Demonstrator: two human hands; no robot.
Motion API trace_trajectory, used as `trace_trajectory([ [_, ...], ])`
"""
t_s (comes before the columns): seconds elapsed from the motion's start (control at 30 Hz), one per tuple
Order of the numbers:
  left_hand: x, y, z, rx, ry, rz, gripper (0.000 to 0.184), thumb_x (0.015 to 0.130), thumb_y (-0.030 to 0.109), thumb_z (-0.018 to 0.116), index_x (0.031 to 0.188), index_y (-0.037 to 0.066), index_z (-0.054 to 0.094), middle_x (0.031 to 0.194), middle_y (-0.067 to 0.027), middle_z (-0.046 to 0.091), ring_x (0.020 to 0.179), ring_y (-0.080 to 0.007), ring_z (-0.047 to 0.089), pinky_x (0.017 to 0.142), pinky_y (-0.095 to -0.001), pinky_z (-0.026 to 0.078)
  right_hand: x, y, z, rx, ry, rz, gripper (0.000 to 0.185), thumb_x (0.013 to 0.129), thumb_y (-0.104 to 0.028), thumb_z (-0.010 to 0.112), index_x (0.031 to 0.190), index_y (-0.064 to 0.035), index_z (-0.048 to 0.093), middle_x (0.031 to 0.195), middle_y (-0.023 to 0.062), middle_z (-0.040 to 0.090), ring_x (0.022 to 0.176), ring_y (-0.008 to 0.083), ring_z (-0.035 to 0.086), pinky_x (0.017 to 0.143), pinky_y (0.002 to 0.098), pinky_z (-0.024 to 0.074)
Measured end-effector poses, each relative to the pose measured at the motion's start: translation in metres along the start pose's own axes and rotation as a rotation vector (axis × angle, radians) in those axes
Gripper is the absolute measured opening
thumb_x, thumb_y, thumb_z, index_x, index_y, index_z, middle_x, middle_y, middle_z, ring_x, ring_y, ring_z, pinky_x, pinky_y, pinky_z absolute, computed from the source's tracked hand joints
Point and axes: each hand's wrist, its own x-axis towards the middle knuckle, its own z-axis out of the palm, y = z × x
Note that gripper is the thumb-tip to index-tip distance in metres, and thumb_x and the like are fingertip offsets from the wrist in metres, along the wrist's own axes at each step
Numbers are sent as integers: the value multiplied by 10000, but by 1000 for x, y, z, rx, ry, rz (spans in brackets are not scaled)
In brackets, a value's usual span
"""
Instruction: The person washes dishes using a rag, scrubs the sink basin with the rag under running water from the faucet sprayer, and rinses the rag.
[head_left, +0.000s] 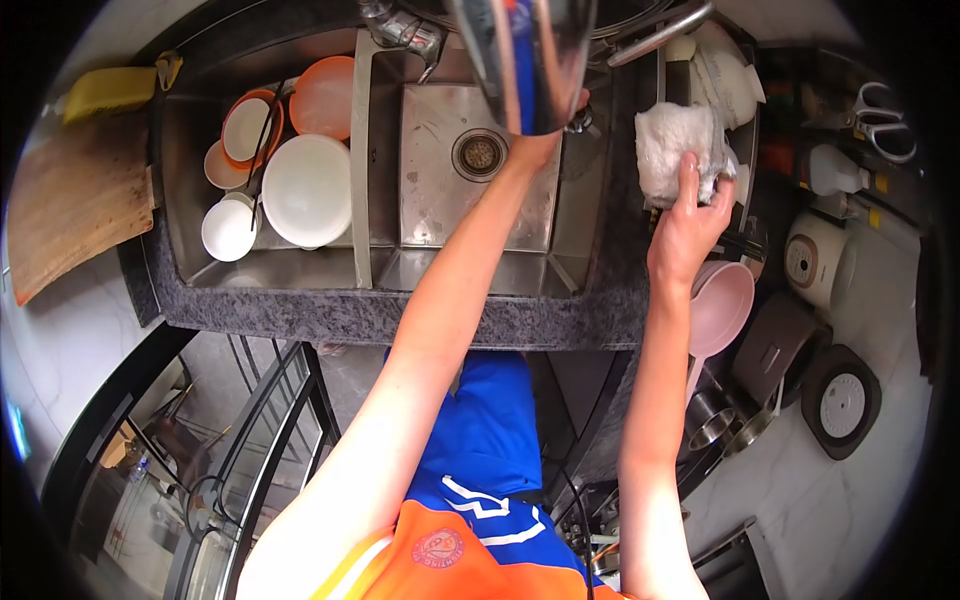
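In the head view, my left hand (540, 145) reaches over the right sink basin (425, 215). It is closed on a shiny, mirror-like metal vessel (525, 65), which hides most of the fingers and is cut off by the top edge. The vessel's exact kind cannot be made out. To the right of the basin, my right hand (692, 220) grips a folded white cloth (680, 155), with the thumb lying along the cloth's near side. Under the vessel, the basin's drain (480, 155) shows.
The left basin holds a white round container (306, 190), an orange bowl (323, 97), smaller bowls and dark chopsticks (264, 150). A faucet (410, 35) stands behind. Rightward are a pink pan (722, 305), metal pots (708, 415) and scissors (883, 122). A wooden board (80, 215) sits far left.
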Motion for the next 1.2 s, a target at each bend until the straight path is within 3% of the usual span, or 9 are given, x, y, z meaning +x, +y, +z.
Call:
trace_trajectory([
  [0.07, -10, -20, -19, -64, 5, -8, 191, 766, -68, 665, 802, 35, 508, 809, -90, 614, 771, -153, 597, 716, -279, 485, -6, -1, -3, -18, 10, 13, 235, 904, -105, 593, 1088, 30, 533, 1044, 81, 576, 955, 144, 513, 879, 281, 399],
  [0.17, -29, -22, -31, 304, -17, 55, 197, 764, -70, 665, 799, 36, 503, 798, -83, 605, 760, -149, 583, 706, -279, 474, -14, 6, -15, -50, 15, -9, 315, 910, -114, 596, 1176, 19, 492, 1134, 91, 551, 1020, 146, 523, 900, 292, 418],
  [0.23, -51, -4, -29, 211, -156, -94, 194, 770, -77, 655, 794, 36, 499, 793, -77, 600, 751, -143, 570, 698, -280, 463, -22, 8, -19, -68, 31, 1, 316, 915, -106, 588, 1187, 14, 485, 1145, 95, 547, 1042, 151, 520, 918, 298, 413],
  [0.3, -47, -3, -25, 186, -157, -88, 191, 776, -81, 646, 791, 35, 496, 792, -73, 595, 748, -144, 567, 697, -281, 456, -32, 15, -23, -16, 59, 27, 316, 917, -109, 585, 1192, 11, 485, 1149, 97, 547, 1041, 151, 519, 921, 300, 410],
  [0.4, -19, -2, -6, 143, 68, 52, 176, 772, -66, 654, 799, 37, 514, 805, -77, 606, 752, -141, 576, 711, -275, 462, -49, 17, -28, -51, 78, 59, 310, 911, -115, 584, 1176, 26, 506, 1115, 94, 561, 1020, 163, 506, 939, 307, 372],
  [0.57, 28, 9, 8, 302, 109, 232, 170, 757, -68, 659, 815, 32, 534, 795, -62, 612, 745, -130, 577, 716, -260, 465, -74, 20, -38, -96, 85, 124, 286, 915, -122, 574, 1152, 25, 508, 1082, 92, 560, 991, 168, 506, 917, 308, 382],
  [0.7, 32, 10, 10, 340, 208, 237, 153, 769, -49, 672, 818, 32, 552, 797, -43, 608, 759, -108, 568, 715, -247, 454, -83, 19, -43, -149, 87, 150, 293, 915, -135, 573, 1154, 21, 504, 1079, 95, 559, 998, 169, 508, 919, 308, 381],
  [1.0, 22, 28, 19, 159, 291, 341, 156, 783, -24, 689, 826, 33, 551, 784, -43, 606, 736, -104, 566, 704, -239, 455, -90, 20, -28, -139, 33, 163, 303, 913, -123, 578, 1168, 15, 488, 1072, 92, 552, 991, 152, 510, 898, 291, 398],
  [1.2, 13, 38, 35, 324, 186, 477, 186, 803, -45, 656, 834, 27, 487, 805, -43, 552, 738, -94, 492, 682, -224, 421, -117, 20, -16, -84, -76, 262, 293, 917, -94, 565, 1177, 10, 478, 1069, 80, 555, 996, 136, 505, 902, 270, 394],
])
